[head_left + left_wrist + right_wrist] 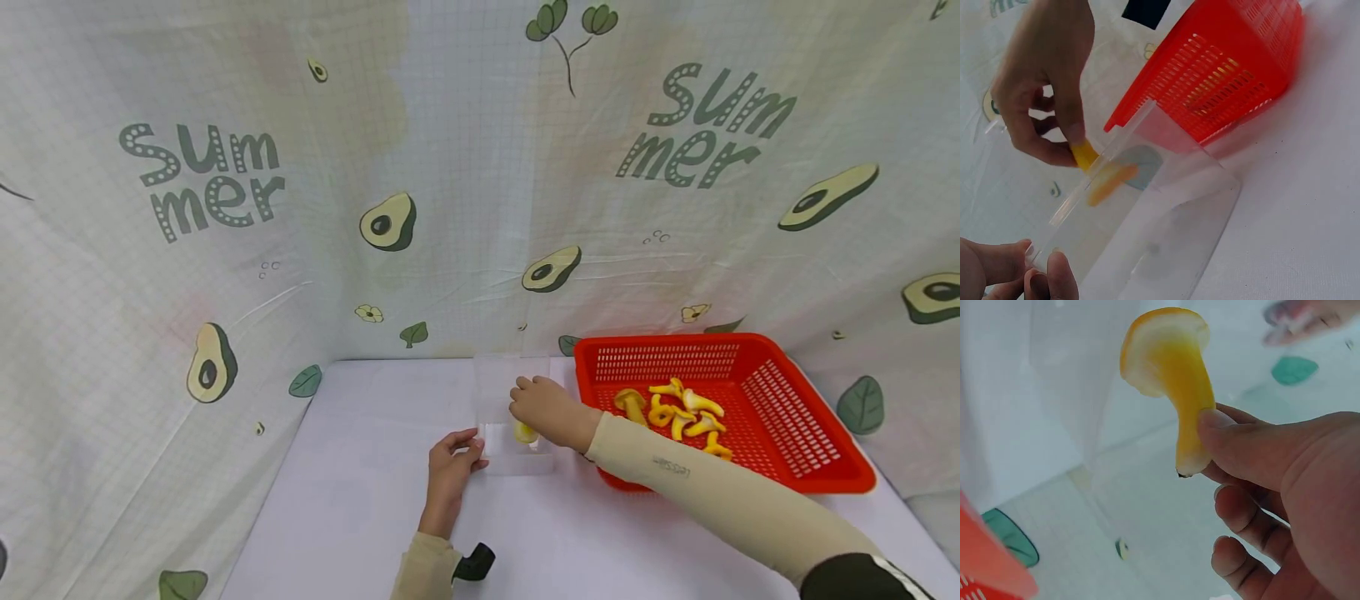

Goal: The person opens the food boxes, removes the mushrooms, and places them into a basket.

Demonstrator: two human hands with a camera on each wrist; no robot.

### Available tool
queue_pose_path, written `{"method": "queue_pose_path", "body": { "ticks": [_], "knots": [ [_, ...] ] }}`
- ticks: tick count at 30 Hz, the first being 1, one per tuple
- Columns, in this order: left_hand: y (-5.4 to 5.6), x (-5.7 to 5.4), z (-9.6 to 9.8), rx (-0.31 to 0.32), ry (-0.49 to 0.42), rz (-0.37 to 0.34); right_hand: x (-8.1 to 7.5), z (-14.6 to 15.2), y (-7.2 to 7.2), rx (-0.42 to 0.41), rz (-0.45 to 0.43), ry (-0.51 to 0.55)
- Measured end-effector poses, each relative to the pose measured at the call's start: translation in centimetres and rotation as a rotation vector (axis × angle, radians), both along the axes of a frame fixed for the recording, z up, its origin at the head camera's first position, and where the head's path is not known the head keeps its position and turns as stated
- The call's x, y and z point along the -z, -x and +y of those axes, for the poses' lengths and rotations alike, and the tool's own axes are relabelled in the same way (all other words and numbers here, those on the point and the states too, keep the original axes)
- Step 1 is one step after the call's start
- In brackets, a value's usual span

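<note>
Between the thumb and fingers of my right hand (550,410) is a yellow mushroom (1190,394), pinched by its stem with the pale-edged cap pointing away. In the head view this mushroom shows low over a clear plastic box (517,464) with its lid raised at the back. My left hand (452,471) is at the box's left side; in the left wrist view its thumb and fingers pinch the clear rim. Seen through the box wall (1191,231), the mushroom's cap is just past the rim, the right hand above.
A red perforated basket (832,442) stands to the right of the box, close by. Several yellow mushrooms (705,404) lie inside it, and the right forearm passes over its front rim. Behind the white table (352,467) hangs a cloth (465,167) printed with avocados.
</note>
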State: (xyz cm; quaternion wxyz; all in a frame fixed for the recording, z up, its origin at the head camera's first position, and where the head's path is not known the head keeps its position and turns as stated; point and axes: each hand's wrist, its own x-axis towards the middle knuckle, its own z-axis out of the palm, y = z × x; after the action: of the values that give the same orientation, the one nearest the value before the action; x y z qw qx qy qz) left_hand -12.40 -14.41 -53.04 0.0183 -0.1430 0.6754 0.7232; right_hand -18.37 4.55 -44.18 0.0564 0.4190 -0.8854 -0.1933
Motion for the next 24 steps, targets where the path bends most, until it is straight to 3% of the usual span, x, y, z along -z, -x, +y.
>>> {"method": "queue_pose_path", "body": {
  "ticks": [5,12,18,24],
  "knots": [
    [0.1,0.1,0.1,0.004,0.001,0.000,-2.4,2.6,0.1,-0.003,-0.003,0.180],
    [0.1,0.2,0.0,0.003,-0.018,0.016,-4.1,7.2,-0.2,-0.036,0.042,0.503],
    [0.0,0.0,-0.1,0.005,-0.009,0.013,-5.2,10.9,-1.1,0.072,-0.053,0.589],
    [-0.1,-0.1,-0.1,0.007,-0.019,0.018,-5.1,14.6,-1.9,0.187,-0.131,0.621]
  ]
}}
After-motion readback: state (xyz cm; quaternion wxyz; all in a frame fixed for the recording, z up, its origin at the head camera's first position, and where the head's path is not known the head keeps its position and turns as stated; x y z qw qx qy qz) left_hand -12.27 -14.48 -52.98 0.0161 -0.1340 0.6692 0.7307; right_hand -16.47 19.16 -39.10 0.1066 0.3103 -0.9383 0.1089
